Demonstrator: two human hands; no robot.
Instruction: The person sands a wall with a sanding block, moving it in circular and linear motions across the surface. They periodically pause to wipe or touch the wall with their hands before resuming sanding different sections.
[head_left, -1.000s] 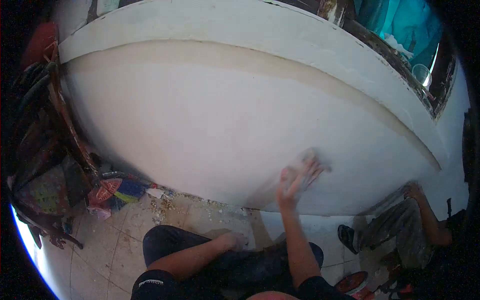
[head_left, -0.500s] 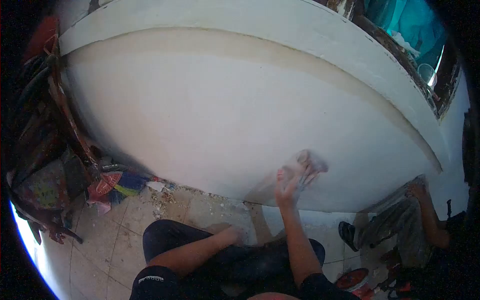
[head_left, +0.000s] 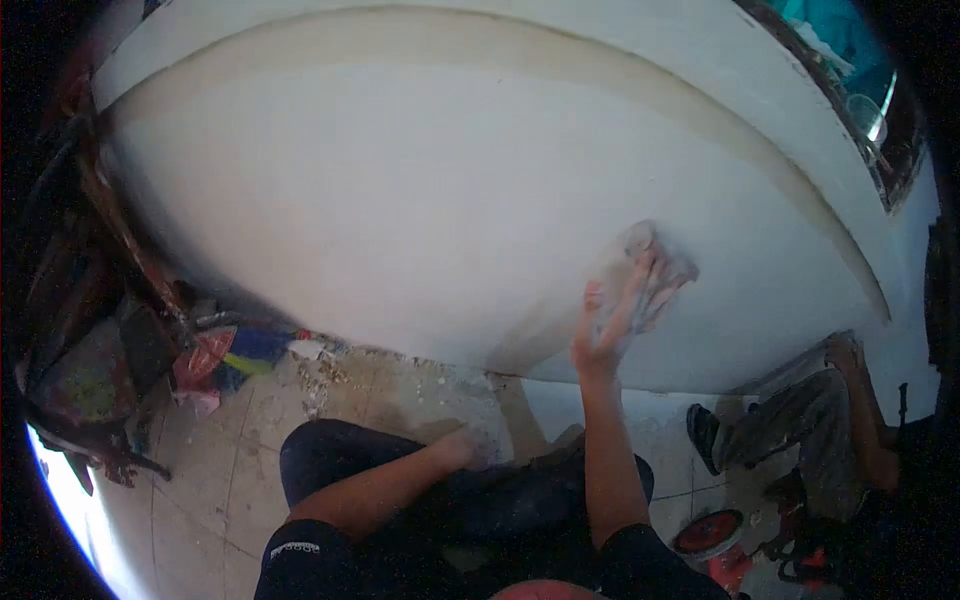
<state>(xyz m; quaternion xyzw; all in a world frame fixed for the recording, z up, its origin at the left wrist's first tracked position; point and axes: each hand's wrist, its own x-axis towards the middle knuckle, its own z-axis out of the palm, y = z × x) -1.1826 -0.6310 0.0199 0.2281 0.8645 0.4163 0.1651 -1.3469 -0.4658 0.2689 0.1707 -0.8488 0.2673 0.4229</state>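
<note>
My right hand [head_left: 625,300] presses a thin, crumpled, grey-brown piece of sheet [head_left: 683,268] flat against a white curved wall [head_left: 400,220]. Whether the sheet is sandpaper or cloth, I cannot make out. Its edges show past my fingertips, and the thumb stands off to the left. Low in the view, my left hand [head_left: 468,449] rests by my knees, away from the wall. Blur and pale dust hide its fingers, so I cannot see if anything is in it.
At the right another person's hand [head_left: 845,352] is near the wall's lower edge. A red round container [head_left: 708,532] stands on the tiles below. Dark clutter [head_left: 90,370] and coloured wrappers [head_left: 225,360] lie at the left. White debris [head_left: 350,385] is scattered along the wall's foot.
My right hand has slid up and to the right along the wall with the sheet. The view has tilted slightly down. My left hand stays near my lap.
</note>
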